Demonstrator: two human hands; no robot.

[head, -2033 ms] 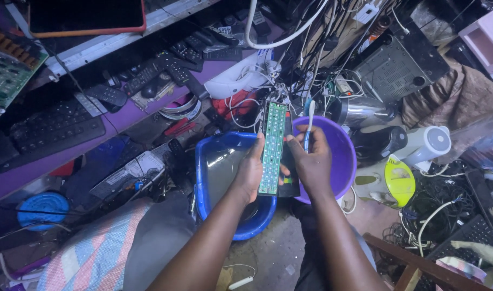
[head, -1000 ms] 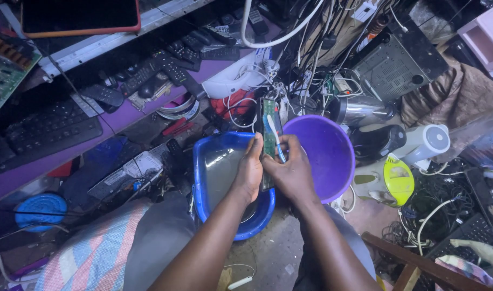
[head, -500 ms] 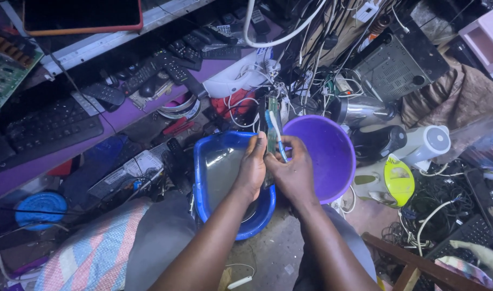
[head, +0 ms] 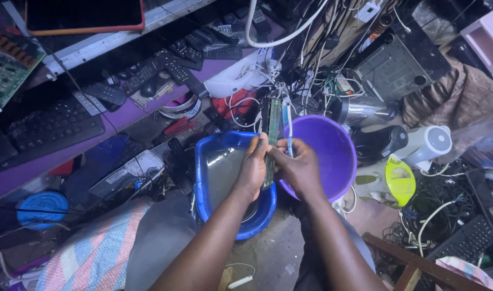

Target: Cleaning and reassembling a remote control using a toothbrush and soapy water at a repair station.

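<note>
– Where is the circuit board [head: 273,129]?

– Edge-on and nearly upright, between the blue basin [head: 206,178] on the left and the purple bucket [head: 332,156] on the right, above where their rims meet.

– How do the hands hold it?

– The left hand [head: 253,170] has its grip closed around the board's near end. The right hand [head: 297,168] is closed on a thin white-handled brush [head: 289,134], touching the board's right edge.

– Any room around it?

– Little. Far off, tangled cables [head: 311,64] and a kettle [head: 362,110] crowd the buckets; remotes [head: 176,62] and a keyboard [head: 52,126] fill the purple shelf [head: 122,121] far left. Open floor [head: 268,258] shows only near, between the forearms.
</note>
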